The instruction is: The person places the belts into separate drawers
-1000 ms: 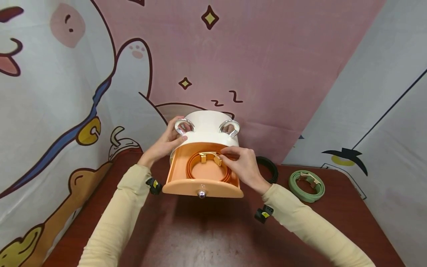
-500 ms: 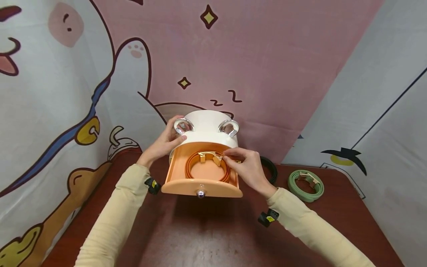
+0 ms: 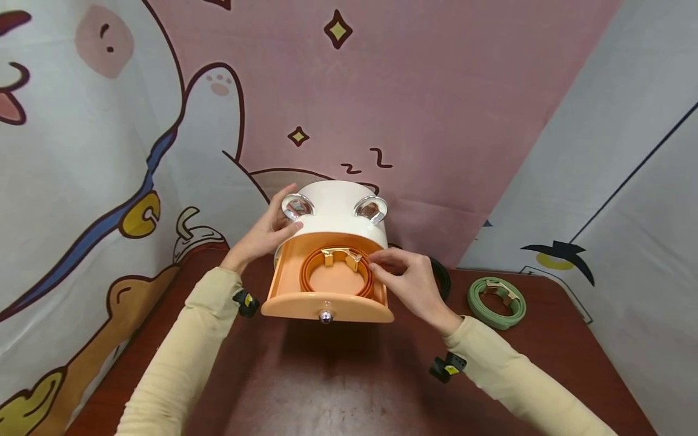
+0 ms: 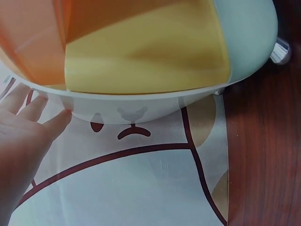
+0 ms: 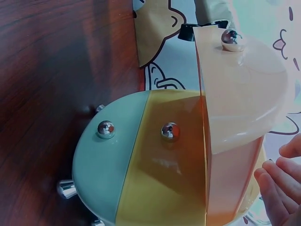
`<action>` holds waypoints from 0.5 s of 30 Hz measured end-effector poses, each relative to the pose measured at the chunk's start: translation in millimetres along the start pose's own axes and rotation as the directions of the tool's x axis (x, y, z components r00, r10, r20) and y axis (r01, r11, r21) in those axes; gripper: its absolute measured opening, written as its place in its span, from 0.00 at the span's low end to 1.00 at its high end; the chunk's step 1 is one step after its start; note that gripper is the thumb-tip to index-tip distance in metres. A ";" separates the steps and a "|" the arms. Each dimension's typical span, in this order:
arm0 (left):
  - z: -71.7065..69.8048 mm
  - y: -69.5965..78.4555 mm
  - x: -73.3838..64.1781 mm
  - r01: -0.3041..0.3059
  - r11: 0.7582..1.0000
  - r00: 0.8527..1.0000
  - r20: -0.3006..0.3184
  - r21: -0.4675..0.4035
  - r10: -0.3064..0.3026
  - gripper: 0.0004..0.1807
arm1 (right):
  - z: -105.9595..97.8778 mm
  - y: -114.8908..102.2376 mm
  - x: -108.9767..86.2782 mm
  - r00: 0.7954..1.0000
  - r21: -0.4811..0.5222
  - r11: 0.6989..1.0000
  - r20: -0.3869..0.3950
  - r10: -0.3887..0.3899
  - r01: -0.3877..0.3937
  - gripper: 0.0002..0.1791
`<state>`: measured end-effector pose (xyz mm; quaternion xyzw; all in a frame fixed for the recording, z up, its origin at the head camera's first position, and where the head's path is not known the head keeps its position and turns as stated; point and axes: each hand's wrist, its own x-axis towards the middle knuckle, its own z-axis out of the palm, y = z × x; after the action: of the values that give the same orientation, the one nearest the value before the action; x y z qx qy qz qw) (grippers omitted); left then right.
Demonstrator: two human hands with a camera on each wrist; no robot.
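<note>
A rounded white cabinet [image 3: 337,209] stands tilted toward the camera in the head view, its orange top drawer [image 3: 327,306] pulled out. Inside lies a coiled orange belt [image 3: 311,274] with a gold buckle [image 3: 329,259]. The left hand [image 3: 262,236] rests against the cabinet's left side, thumb near its front edge; in the left wrist view its fairly straight fingers [image 4: 59,123] touch the white shell. The right hand [image 3: 411,284] hovers at the drawer's right edge, fingertips close to the belt's right side. Nothing shows between its slightly bent fingers [image 5: 275,188] in the right wrist view.
Right of the cabinet lies a green coiled belt [image 3: 477,303] on the dark red table [image 3: 338,387]. A black coiled belt [image 3: 443,280] sits partly behind the right hand. Below the top drawer are a yellow drawer [image 5: 160,160] and a green drawer [image 5: 108,155], both with round knobs.
The right hand has drawn away to the right from the orange belt's buckle. The left hand stays on the cabinet, and the belt keeps its place in the drawer.
</note>
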<state>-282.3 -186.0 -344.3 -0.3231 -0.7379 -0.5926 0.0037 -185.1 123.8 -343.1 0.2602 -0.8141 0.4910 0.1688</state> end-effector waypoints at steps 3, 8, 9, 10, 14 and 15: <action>0.0 1.9 0.0 0.018 1.000 1.000 0.004 0.004 -0.018 0.43 | -2.2 -0.2 -2.8 1.000 -0.002 1.000 0.004 0.010 -0.010 0.07; 0.3 2.5 0.7 0.020 1.000 1.000 0.010 0.012 -0.020 0.43 | -5.8 -2.7 -7.2 1.000 0.004 1.000 0.013 0.022 -0.022 0.07; 0.1 2.2 0.8 0.017 1.000 1.000 0.010 0.010 -0.017 0.42 | -6.3 -3.5 -7.9 1.000 0.005 1.000 0.016 0.023 -0.023 0.07; -0.2 2.0 0.7 0.016 1.000 1.000 0.009 0.011 -0.017 0.42 | -6.9 -4.3 -8.7 1.000 0.006 1.000 0.020 0.024 -0.024 0.08; -1.4 0.8 1.2 0.011 1.000 1.000 0.002 0.026 -0.011 0.40 | -9.5 -8.8 -12.0 0.999 0.015 1.000 0.034 0.021 -0.021 0.08; -1.4 1.1 1.2 0.011 0.999 1.000 0.002 0.033 -0.011 0.40 | -10.3 -10.2 -12.8 0.999 0.018 1.000 0.038 0.020 -0.020 0.08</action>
<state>-283.2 -186.5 -342.4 -0.3193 -0.7492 -0.5802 0.0051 -168.5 132.3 -337.9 0.2627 -0.8152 0.4950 0.1461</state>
